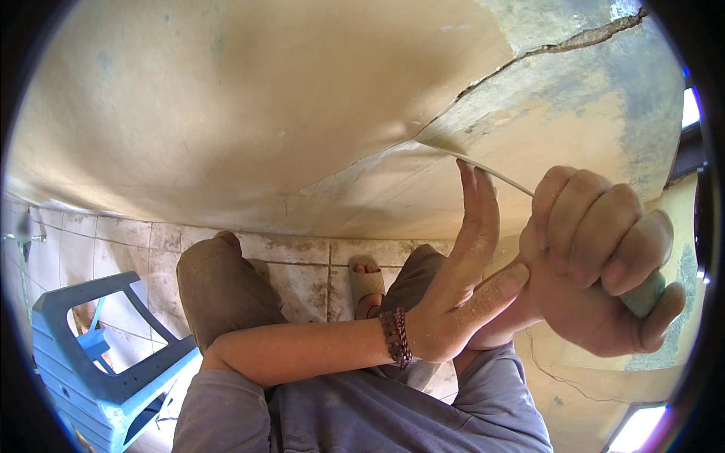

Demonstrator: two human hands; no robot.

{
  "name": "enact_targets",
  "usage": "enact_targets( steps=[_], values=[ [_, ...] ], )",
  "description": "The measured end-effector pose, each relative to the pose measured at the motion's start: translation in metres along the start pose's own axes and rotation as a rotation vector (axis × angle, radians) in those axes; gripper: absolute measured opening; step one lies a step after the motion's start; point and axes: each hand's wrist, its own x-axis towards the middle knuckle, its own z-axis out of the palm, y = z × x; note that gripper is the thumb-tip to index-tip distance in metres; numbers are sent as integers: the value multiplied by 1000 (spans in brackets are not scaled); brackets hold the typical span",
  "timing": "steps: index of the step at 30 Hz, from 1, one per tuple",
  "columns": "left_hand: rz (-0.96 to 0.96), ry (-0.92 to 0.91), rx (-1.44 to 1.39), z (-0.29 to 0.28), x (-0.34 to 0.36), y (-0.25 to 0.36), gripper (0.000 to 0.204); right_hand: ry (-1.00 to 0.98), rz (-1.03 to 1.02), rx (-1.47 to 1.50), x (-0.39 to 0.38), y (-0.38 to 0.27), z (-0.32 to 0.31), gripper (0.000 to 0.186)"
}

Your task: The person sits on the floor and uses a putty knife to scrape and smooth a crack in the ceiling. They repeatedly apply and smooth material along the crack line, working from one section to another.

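My right hand (pixel 593 249) is wrapped round the greenish-grey handle (pixel 643 302) of a scraper, whose thin pale blade (pixel 507 180) reaches against the plastered wall (pixel 249 113) at a crack. My left hand (pixel 472 279), dusted pale, has its fingers stretched out, with the fingertips touching or just under the blade and the thumb beside my right hand. A jagged crack (pixel 574 41) runs from the upper right down to the blade and continues as a fine line leftward, with patchy grey-blue areas on the right.
A blue plastic stool (pixel 57 355) stands at the lower left on stained white floor tiles (pixel 298 279). My bent knees and a sandalled foot (pixel 365 287) are below the wall. A thin wire hangs on the right, and bright openings show at the right rim.
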Motion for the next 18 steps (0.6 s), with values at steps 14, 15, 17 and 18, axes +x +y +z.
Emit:
enact_targets(
  steps=[14, 15, 17, 18],
  values=[
    [-57, -79, -37, -5, -5, 1, 89, 6, -48, 51, -3, 0, -5, 39],
    [-53, -57, -31, -4, -5, 0, 88, 35, -48, 45, -4, 1, -4, 38],
    [-45, -20, -18, -4, -4, 0, 86, 73, -52, 20, -5, 0, -2, 38],
    [-37, -25, -38, -3, -4, 2, 86, 82, -54, 3, -6, -2, -2, 38]
  ],
)
